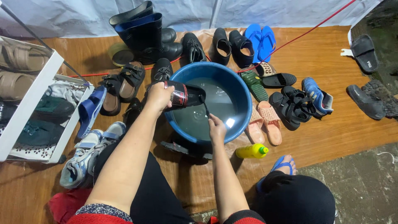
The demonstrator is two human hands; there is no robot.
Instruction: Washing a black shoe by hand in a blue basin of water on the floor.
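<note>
A round blue basin (244, 89) of cloudy water stands on the brown mat in front of me. My left hand (158, 96) grips a black shoe (185, 95) with a red patch and holds it over the basin's left rim. My right hand (216, 128) is at the basin's near edge, holding a thin dark brush (205, 106) whose far end points at the shoe. A yellow bottle (251, 151) with a green cap lies on the mat just right of my right forearm.
Many shoes ring the basin: black rubber boots (143, 35), blue flip-flops (260, 39), pink clogs (265, 120), black sandals (288, 110), a blue sneaker (317, 95), white sneakers (85, 153). A white shoe rack (35, 103) stands at left. A red cord (306, 31) crosses the mat.
</note>
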